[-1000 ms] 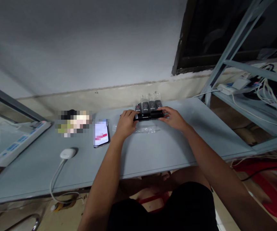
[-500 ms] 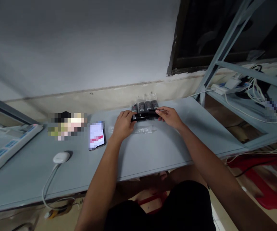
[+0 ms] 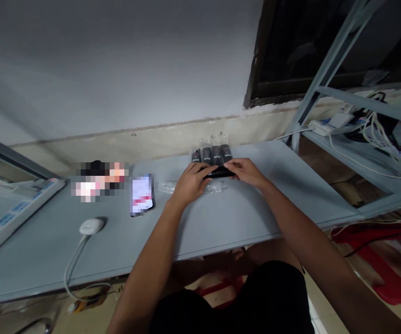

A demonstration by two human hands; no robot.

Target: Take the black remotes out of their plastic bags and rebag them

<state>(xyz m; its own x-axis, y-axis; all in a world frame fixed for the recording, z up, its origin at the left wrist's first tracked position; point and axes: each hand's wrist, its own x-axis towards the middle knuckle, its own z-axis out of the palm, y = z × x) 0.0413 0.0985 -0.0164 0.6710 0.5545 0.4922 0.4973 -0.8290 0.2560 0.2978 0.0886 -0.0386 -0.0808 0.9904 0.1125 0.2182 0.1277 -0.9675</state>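
Observation:
A slim black oblong object [image 3: 220, 173] lies crosswise between my two hands; its exact kind does not show. At its left end my left hand [image 3: 190, 182] is closed on it, with fingers reaching over its top. On the right side my right hand [image 3: 245, 172] pinches it between thumb and fingers. Just behind stand several black packets in clear plastic bags [image 3: 216, 152], lined up side by side near the wall. Beneath and to the left of my hands, a crinkled clear plastic bag [image 3: 167, 187] lies flat on the grey table [image 3: 217, 227].
To the left lie a phone [image 3: 142, 195] with a lit, pixelated screen, a white round device [image 3: 91, 227] with a cable, and a blurred-out item [image 3: 99, 180]. A white power strip [image 3: 21, 212] runs along the left. Metal shelving [image 3: 371, 104] with cables stands right.
My left hand has slid right along the black object, nearer to my right hand, and its fingers now cover more of it. The object's label is no longer seen.

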